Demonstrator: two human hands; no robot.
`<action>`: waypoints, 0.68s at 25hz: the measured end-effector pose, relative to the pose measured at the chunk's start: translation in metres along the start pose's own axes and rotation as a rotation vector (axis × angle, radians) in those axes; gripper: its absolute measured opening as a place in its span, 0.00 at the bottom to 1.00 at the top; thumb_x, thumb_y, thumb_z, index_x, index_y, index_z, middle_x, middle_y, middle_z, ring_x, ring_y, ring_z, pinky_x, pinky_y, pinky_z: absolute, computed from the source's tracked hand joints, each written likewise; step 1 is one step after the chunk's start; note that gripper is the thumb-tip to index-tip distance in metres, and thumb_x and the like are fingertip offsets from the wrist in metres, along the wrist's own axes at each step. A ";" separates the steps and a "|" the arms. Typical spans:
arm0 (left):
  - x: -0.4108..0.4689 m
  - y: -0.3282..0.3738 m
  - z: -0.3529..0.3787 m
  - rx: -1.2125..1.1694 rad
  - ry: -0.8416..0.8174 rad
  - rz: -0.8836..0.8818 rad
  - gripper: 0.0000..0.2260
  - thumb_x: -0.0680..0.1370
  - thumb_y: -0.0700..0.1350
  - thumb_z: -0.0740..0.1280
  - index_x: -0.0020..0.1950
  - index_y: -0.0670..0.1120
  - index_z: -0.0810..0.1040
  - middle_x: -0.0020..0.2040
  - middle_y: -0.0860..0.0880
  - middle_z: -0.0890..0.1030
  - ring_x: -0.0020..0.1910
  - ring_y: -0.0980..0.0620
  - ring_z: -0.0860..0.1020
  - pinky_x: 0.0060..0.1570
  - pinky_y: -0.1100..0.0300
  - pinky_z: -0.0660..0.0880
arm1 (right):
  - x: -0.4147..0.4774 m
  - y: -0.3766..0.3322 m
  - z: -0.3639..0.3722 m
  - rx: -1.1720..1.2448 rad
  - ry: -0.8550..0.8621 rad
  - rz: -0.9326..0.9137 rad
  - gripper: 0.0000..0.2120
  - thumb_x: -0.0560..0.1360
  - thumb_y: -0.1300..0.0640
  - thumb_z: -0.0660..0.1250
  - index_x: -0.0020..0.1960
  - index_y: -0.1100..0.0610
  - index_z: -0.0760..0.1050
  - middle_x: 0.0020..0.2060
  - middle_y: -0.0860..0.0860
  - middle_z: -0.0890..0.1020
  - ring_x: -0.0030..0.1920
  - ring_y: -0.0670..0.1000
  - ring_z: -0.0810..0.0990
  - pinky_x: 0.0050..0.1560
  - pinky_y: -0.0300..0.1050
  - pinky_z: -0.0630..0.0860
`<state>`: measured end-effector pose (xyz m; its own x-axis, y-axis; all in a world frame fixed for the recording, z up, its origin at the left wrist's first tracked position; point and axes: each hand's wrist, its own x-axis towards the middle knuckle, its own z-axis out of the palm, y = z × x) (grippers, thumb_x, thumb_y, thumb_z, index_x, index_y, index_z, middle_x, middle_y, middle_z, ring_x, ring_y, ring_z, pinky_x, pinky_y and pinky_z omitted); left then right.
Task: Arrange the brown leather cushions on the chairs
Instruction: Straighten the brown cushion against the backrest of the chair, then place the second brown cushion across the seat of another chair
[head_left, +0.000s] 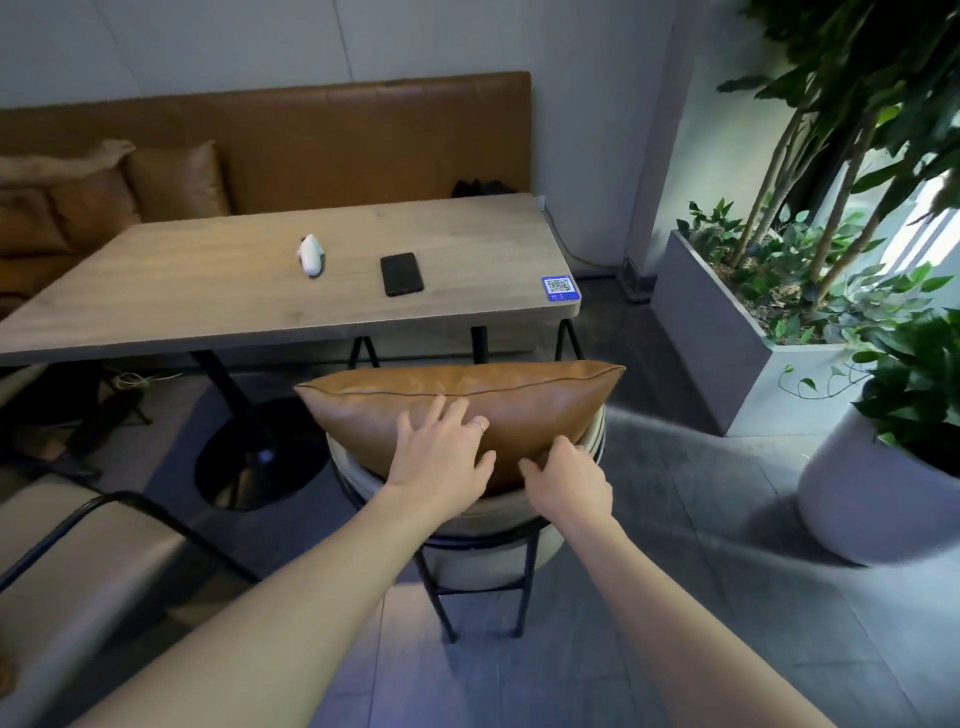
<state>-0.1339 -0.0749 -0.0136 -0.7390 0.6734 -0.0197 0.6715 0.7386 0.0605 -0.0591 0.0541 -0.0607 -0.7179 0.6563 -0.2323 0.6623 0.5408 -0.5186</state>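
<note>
Cushion (467, 397) upright on chair (488, 525) — long axis left-right | left hand (441, 457) flat, fingers spread | right hand (569, 480) pinching it

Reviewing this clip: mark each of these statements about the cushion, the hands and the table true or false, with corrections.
1. The brown cushion stands on edge on the round chair. True.
2. The left hand lies open and flat against the cushion. True.
3. The right hand is holding the phone. False: it is at the cushion's lower edge; the phone lies on the table.
4. The table holds nothing. False: a phone, a white device and a QR sticker are there.
</note>
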 end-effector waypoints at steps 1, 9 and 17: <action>-0.009 -0.009 -0.014 -0.003 0.012 -0.011 0.22 0.84 0.56 0.58 0.77 0.50 0.68 0.82 0.46 0.62 0.81 0.44 0.54 0.75 0.36 0.52 | -0.011 -0.009 -0.006 0.010 0.034 -0.054 0.17 0.80 0.44 0.61 0.59 0.57 0.71 0.56 0.56 0.79 0.56 0.61 0.79 0.57 0.60 0.76; -0.113 -0.099 -0.132 -0.019 0.196 -0.081 0.23 0.84 0.55 0.57 0.78 0.51 0.66 0.81 0.46 0.63 0.81 0.44 0.55 0.75 0.35 0.51 | -0.126 -0.124 -0.044 -0.067 0.299 -0.418 0.23 0.84 0.47 0.55 0.76 0.55 0.64 0.72 0.53 0.74 0.70 0.59 0.72 0.64 0.62 0.70; -0.283 -0.232 -0.243 0.037 0.432 -0.236 0.21 0.82 0.56 0.59 0.73 0.50 0.73 0.75 0.47 0.72 0.76 0.43 0.64 0.70 0.35 0.59 | -0.290 -0.303 -0.037 -0.185 0.461 -0.719 0.24 0.84 0.46 0.53 0.77 0.54 0.62 0.74 0.55 0.71 0.72 0.59 0.69 0.67 0.61 0.68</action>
<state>-0.0941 -0.4442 0.2201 -0.8212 0.4192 0.3873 0.4792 0.8750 0.0689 -0.0437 -0.2807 0.1947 -0.8433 0.2485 0.4765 0.1346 0.9561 -0.2602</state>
